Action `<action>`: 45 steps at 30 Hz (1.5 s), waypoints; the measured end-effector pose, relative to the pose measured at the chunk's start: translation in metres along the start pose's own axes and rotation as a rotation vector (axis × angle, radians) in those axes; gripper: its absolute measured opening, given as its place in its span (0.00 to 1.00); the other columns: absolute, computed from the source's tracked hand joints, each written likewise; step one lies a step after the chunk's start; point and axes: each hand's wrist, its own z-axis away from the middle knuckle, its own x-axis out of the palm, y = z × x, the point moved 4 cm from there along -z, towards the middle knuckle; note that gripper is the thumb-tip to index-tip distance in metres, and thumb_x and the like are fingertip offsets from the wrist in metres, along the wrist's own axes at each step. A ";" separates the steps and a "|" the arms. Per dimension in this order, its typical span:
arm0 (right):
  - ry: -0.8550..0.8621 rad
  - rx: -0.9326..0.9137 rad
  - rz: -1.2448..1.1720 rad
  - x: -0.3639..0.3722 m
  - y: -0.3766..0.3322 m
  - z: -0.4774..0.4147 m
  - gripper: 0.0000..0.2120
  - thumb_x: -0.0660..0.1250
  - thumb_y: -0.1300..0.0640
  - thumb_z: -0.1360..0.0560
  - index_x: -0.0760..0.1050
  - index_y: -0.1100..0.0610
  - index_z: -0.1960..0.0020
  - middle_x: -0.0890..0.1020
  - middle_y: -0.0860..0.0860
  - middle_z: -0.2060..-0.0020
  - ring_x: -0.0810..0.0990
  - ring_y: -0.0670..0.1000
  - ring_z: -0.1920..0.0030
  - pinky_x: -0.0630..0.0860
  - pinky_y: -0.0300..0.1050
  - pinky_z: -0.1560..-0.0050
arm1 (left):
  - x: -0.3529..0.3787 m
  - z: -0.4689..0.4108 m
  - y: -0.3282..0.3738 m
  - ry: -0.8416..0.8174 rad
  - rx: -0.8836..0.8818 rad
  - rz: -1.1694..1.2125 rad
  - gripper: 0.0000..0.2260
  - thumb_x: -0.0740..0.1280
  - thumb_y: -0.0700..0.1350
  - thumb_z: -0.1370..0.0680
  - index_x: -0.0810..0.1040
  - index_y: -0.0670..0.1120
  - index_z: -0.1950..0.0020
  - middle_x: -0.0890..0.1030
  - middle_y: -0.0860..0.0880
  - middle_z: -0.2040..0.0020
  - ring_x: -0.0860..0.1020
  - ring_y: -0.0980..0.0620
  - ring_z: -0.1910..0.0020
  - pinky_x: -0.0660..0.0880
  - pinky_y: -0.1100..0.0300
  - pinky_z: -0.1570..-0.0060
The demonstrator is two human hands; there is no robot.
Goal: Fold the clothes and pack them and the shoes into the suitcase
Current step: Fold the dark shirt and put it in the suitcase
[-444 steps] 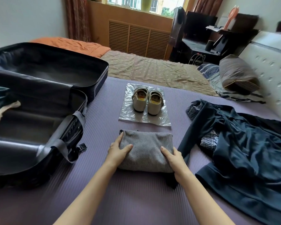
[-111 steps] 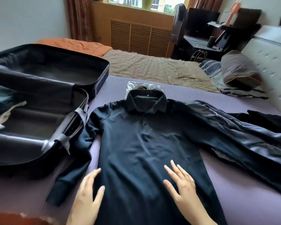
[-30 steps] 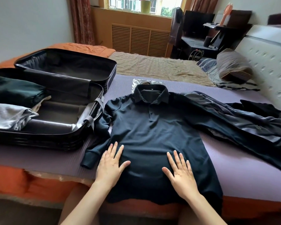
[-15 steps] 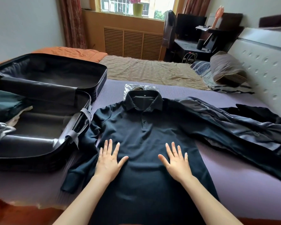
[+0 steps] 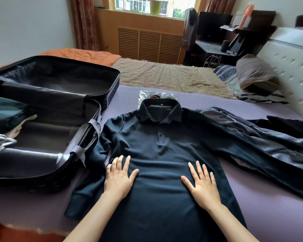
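Purple mat (image 5: pixel 262 203): shirt (image 5: pixel 157 154) spread beneath our left hand (image 5: pixel 118 177) and right hand (image 5: pixel 202 183), both flat, gripping nothing; suitcase (image 5: pixel 47 170) beside left hand; we should smooth outward before folding sleeves

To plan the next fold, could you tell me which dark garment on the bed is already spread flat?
The collared polo shirt, buttons up under both flat hands, left and right. The other dark clothes lie rumpled to its right.
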 end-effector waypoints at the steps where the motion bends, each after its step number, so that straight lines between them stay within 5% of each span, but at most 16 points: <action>1: -0.002 0.000 0.004 0.000 0.000 0.000 0.54 0.15 0.23 0.50 0.31 0.43 0.27 0.32 0.44 0.28 0.32 0.46 0.26 0.33 0.49 0.26 | 0.001 0.003 -0.001 -0.012 0.022 -0.011 0.46 0.26 0.67 0.27 0.73 0.44 0.32 0.73 0.42 0.33 0.73 0.44 0.35 0.56 0.52 0.38; 3: -0.015 0.005 -0.001 -0.004 -0.001 0.000 0.54 0.17 0.23 0.47 0.33 0.44 0.25 0.32 0.44 0.27 0.32 0.47 0.25 0.34 0.49 0.26 | 0.001 0.009 -0.003 0.014 0.063 -0.013 0.34 0.42 0.62 0.21 0.81 0.42 0.42 0.80 0.41 0.41 0.80 0.43 0.44 0.68 0.50 0.42; 5: -0.020 -0.008 -0.033 -0.009 -0.006 0.003 0.48 0.25 0.24 0.39 0.35 0.46 0.24 0.34 0.46 0.25 0.33 0.47 0.25 0.34 0.50 0.26 | -0.011 0.024 0.001 0.119 0.132 0.073 0.25 0.53 0.57 0.25 0.82 0.42 0.45 0.81 0.40 0.43 0.80 0.42 0.44 0.76 0.48 0.47; 10: 0.177 -0.212 -0.191 -0.011 -0.054 0.031 0.51 0.25 0.23 0.37 0.54 0.46 0.24 0.45 0.41 0.25 0.41 0.43 0.25 0.34 0.41 0.29 | -0.047 0.090 -0.024 0.565 0.093 0.386 0.17 0.59 0.49 0.28 0.81 0.45 0.46 0.81 0.49 0.45 0.74 0.48 0.40 0.65 0.56 0.40; 13: 0.231 -0.373 -0.317 -0.004 -0.094 0.055 0.42 0.37 0.24 0.31 0.67 0.45 0.30 0.57 0.39 0.28 0.47 0.40 0.27 0.37 0.33 0.30 | -0.041 0.121 -0.062 0.653 -0.086 0.394 0.16 0.64 0.46 0.29 0.80 0.44 0.44 0.80 0.47 0.44 0.75 0.45 0.43 0.66 0.55 0.41; 16: 0.323 -0.486 -0.397 -0.001 -0.128 0.075 0.24 0.55 0.36 0.26 0.76 0.45 0.37 0.69 0.38 0.33 0.59 0.41 0.30 0.47 0.31 0.30 | -0.032 0.134 -0.089 0.639 -0.171 0.294 0.19 0.67 0.50 0.30 0.80 0.42 0.43 0.80 0.43 0.46 0.77 0.41 0.47 0.69 0.52 0.45; 19: 0.338 -0.559 -0.479 -0.001 -0.157 0.090 0.17 0.60 0.44 0.26 0.78 0.45 0.41 0.78 0.38 0.40 0.67 0.41 0.34 0.57 0.35 0.32 | -0.037 0.140 -0.098 0.578 -0.255 0.417 0.17 0.77 0.40 0.33 0.81 0.43 0.45 0.81 0.43 0.51 0.80 0.39 0.53 0.74 0.50 0.53; 23: 0.238 -0.619 -0.576 -0.010 -0.192 0.109 0.16 0.64 0.48 0.26 0.76 0.44 0.38 0.78 0.37 0.42 0.72 0.37 0.39 0.65 0.35 0.36 | -0.053 0.145 -0.091 0.586 -0.289 0.771 0.10 0.74 0.39 0.30 0.82 0.51 0.52 0.83 0.52 0.57 0.81 0.52 0.57 0.74 0.62 0.55; 27: -0.135 -0.515 -0.980 -0.012 -0.207 0.114 0.28 0.70 0.60 0.27 0.69 0.42 0.31 0.78 0.37 0.40 0.77 0.40 0.42 0.73 0.40 0.40 | -0.057 0.137 -0.066 0.444 -0.268 1.339 0.09 0.72 0.37 0.28 0.82 0.50 0.52 0.85 0.51 0.58 0.82 0.55 0.57 0.77 0.67 0.61; 31: -0.073 -0.519 -1.050 -0.017 -0.201 0.111 0.30 0.73 0.64 0.32 0.72 0.45 0.34 0.78 0.43 0.41 0.80 0.46 0.46 0.78 0.44 0.46 | -0.062 0.132 -0.034 0.257 -0.218 1.609 0.08 0.66 0.39 0.24 0.81 0.44 0.47 0.85 0.46 0.53 0.83 0.51 0.53 0.79 0.62 0.61; 35: 0.159 -0.372 -1.085 -0.033 -0.183 0.098 0.10 0.73 0.59 0.29 0.81 0.47 0.50 0.85 0.45 0.57 0.83 0.48 0.58 0.79 0.49 0.54 | -0.064 0.126 -0.023 0.166 -0.143 1.558 0.13 0.57 0.45 0.19 0.80 0.45 0.43 0.84 0.48 0.50 0.82 0.53 0.48 0.78 0.58 0.51; 38: 0.245 -0.267 -1.187 -0.053 -0.168 0.087 0.02 0.70 0.59 0.26 0.81 0.53 0.54 0.85 0.47 0.62 0.84 0.50 0.63 0.79 0.46 0.60 | -0.059 0.118 -0.026 0.191 -0.113 1.430 0.11 0.59 0.41 0.19 0.79 0.49 0.44 0.84 0.52 0.50 0.80 0.56 0.47 0.75 0.59 0.46; 41: 0.363 -0.043 -1.383 -0.069 -0.135 0.066 0.08 0.67 0.59 0.23 0.76 0.62 0.59 0.82 0.50 0.69 0.84 0.56 0.68 0.76 0.40 0.69 | -0.055 0.110 -0.030 0.236 -0.048 1.197 0.14 0.64 0.34 0.23 0.79 0.53 0.46 0.83 0.59 0.50 0.78 0.63 0.46 0.70 0.73 0.45; 43: 0.351 0.090 -1.235 -0.063 -0.107 0.044 0.10 0.66 0.53 0.23 0.76 0.60 0.55 0.82 0.52 0.63 0.84 0.57 0.59 0.77 0.45 0.61 | -0.052 0.102 -0.029 0.271 0.012 1.046 0.17 0.66 0.34 0.24 0.78 0.55 0.45 0.81 0.59 0.47 0.76 0.64 0.44 0.67 0.76 0.45; 45: 0.234 0.192 -0.866 -0.047 -0.083 0.029 0.19 0.67 0.48 0.24 0.72 0.57 0.37 0.79 0.52 0.43 0.77 0.55 0.40 0.71 0.49 0.42 | -0.048 0.089 -0.028 0.334 0.092 0.846 0.18 0.68 0.35 0.26 0.77 0.54 0.41 0.77 0.58 0.41 0.73 0.62 0.40 0.63 0.74 0.40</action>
